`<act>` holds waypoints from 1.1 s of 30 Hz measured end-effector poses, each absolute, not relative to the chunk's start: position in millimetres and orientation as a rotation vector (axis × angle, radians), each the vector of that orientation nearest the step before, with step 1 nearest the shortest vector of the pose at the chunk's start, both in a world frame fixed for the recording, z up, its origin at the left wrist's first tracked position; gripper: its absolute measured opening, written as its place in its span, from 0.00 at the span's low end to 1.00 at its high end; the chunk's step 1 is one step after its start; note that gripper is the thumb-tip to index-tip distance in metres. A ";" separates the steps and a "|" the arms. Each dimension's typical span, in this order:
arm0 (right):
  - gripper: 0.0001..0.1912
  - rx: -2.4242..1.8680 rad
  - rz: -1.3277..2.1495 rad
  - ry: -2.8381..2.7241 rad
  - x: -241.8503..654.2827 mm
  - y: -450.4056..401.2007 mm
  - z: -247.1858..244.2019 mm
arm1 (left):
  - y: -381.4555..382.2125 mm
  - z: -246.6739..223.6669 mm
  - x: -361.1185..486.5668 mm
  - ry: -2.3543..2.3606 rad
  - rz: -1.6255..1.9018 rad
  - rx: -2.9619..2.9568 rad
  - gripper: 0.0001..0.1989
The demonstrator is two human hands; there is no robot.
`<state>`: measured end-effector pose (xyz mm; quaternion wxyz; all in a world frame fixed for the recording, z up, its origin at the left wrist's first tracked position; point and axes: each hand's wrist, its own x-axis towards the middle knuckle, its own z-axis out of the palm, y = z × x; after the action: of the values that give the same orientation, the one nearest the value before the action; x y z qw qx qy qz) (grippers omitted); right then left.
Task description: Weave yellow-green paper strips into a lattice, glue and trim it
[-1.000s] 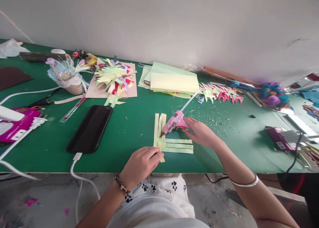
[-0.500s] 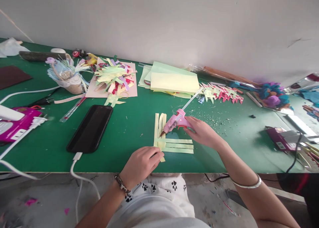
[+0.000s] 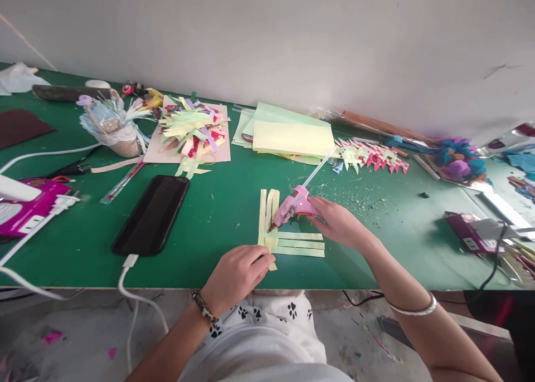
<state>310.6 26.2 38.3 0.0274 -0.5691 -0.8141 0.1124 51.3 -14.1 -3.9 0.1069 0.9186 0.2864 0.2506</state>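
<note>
My right hand (image 3: 340,221) is wrapped round the handle of a pink glue gun (image 3: 292,204). A clear glue stick (image 3: 320,167) juts from its back end. The gun's tip points down onto pale yellow paper strips (image 3: 263,218) that stand upright in the weave. Pale green strips (image 3: 301,253) run sideways from them to the right, together forming an L. With closed fingers, my left hand (image 3: 244,268) pinches the lower corner of these strips against the green table. The fingers hide part of that corner.
Left of the strips lies a black phone (image 3: 152,215) with a white cable. Behind are cut paper scraps (image 3: 194,126), a stack of paper sheets (image 3: 292,137) and a folded paper chain (image 3: 371,155). Purple power strips (image 3: 33,209) sit at the left and right.
The glue gun's tip has shifted slightly left and down. A yellow upright strip now covers the left end of the top green strip. My left hand stays in place.
</note>
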 end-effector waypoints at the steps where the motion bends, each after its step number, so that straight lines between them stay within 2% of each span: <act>1: 0.05 -1.760 0.344 -2.510 311.0 26.8 37.9 | -14.0 -4.2 51.3 0.842 0.740 2.704 0.13; 14: 0.12 -1.856 0.354 -2.390 312.2 34.6 34.5 | -14.4 -3.6 50.5 0.848 0.744 2.705 0.13; 22: 0.08 -1.962 0.236 -2.331 308.5 38.7 36.6 | -14.3 -2.0 51.8 0.844 0.762 2.709 0.13; 33: 0.11 -2.064 0.168 -2.279 304.5 47.3 36.8 | -14.8 -3.4 50.6 0.848 0.755 2.702 0.13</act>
<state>304.5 47.3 36.8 0.0310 -0.6699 -0.7398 0.0544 50.6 -14.8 -3.4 0.1050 0.9169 0.2878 0.2560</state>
